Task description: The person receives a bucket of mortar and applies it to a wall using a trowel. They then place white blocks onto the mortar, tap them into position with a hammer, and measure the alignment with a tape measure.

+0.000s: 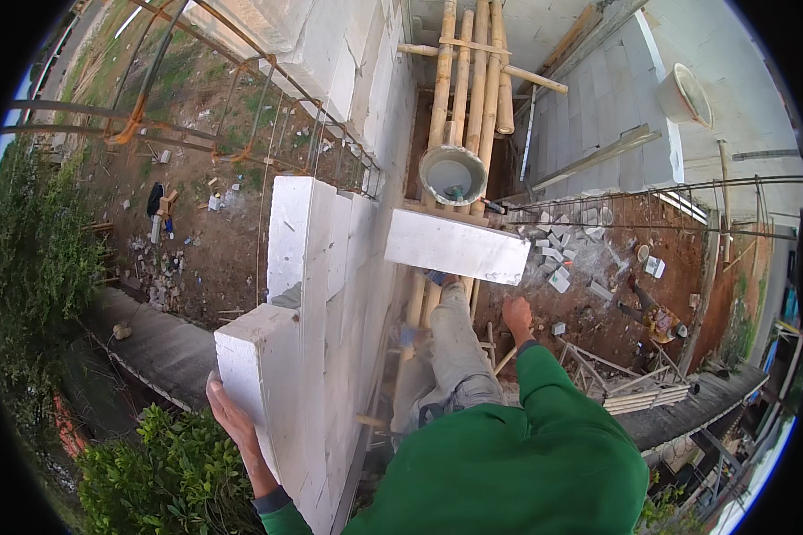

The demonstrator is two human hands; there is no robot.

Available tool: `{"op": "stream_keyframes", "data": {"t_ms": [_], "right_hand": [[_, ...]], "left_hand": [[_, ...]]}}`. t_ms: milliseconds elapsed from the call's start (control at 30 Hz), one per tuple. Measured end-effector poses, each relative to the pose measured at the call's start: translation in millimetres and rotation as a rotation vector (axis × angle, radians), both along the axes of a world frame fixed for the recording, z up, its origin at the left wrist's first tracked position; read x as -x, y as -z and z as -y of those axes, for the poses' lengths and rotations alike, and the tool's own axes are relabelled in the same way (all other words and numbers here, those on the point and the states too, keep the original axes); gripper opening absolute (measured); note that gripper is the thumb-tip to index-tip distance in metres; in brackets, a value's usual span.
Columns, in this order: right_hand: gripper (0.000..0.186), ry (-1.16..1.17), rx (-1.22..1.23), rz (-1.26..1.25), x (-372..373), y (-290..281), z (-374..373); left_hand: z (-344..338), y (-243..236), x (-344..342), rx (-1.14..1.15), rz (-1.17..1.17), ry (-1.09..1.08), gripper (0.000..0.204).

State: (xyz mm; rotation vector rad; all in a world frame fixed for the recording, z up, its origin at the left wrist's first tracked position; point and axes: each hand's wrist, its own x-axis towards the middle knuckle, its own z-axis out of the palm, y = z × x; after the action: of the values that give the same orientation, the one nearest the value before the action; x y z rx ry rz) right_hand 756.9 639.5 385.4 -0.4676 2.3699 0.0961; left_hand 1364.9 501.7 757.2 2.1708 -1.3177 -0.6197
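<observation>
My left hand lies with its fingers stretched along the outer face of a white block on top of the wall. Grey mortar shows between that block and the taller white block beyond it. My right hand is held out to the right, fingers curled in, with no tool seen in it. Ahead of my legs, a loose white block lies crosswise near the bamboo poles. Just behind it stands a round bucket with grey mix and a greenish-handled tool inside.
Bamboo poles form a narrow scaffold beside the wall. Rebar cages cross at left and right. A thin string runs along the wall. Far below lie broken blocks, and a person is on the ground. A pale bucket is at upper right.
</observation>
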Motion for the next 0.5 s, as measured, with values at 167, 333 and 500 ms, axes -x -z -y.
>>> {"op": "stream_keyframes", "data": {"t_ms": [167, 333, 500], "right_hand": [[0.026, -0.276, 0.382, -0.224, 65.2, 118.4, 122.6], [0.031, -0.424, 0.216, -0.164, 143.7, 289.7, 236.4], [0.046, -0.609, -0.06, -0.041, 206.2, 459.1, 285.4]], "left_hand": [[-17.0, 34.7, -18.4, -0.105, 0.187, -0.219, 0.066], [-62.5, 36.5, -79.0, -0.104, 1.121, 0.468, 0.065], [11.5, 116.9, 28.8, -0.25, 0.592, -0.281, 0.062]]}}
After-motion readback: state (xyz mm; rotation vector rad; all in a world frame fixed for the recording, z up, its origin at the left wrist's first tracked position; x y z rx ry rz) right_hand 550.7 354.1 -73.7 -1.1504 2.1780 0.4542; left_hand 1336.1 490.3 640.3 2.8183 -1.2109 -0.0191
